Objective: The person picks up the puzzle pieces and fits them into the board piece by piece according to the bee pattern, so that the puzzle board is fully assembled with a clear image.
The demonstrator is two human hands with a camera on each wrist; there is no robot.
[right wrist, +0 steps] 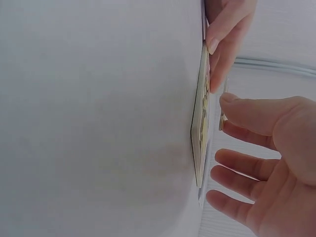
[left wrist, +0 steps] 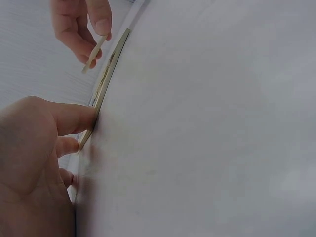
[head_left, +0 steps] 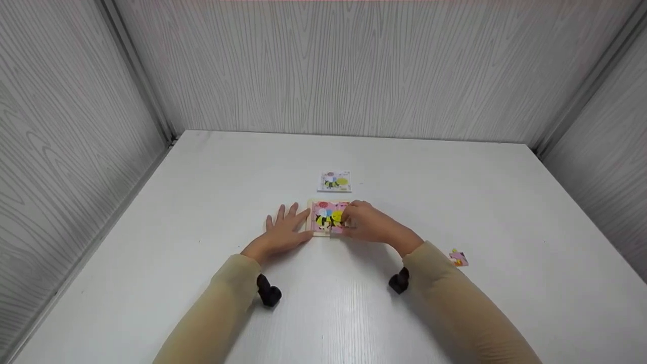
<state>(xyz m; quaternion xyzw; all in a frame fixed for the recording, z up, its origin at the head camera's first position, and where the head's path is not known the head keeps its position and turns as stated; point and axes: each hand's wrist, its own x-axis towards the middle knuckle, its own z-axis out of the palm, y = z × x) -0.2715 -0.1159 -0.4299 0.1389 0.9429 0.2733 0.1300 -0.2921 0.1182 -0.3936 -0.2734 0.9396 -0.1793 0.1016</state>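
A small wooden puzzle board (head_left: pixel 309 220) with a bee picture on pink lies flat on the table. My left hand (head_left: pixel 284 232) rests at the board's left side, fingers spread, with thumb and index finger touching its edge. Over the right part of the board, my right hand (head_left: pixel 373 223) pinches a thin puzzle piece (left wrist: pixel 94 55) between thumb and fingertips. That piece is tilted and held just above the board in both wrist views. Its picture side is mostly hidden by the right hand.
A picture card (head_left: pixel 334 182) with the same bee design lies behind the board. One loose pink puzzle piece (head_left: pixel 459 258) lies on the white table (head_left: pixel 202 182), beside the right sleeve. Wood-grain panels (head_left: pixel 354 65) enclose the table at the back and sides.
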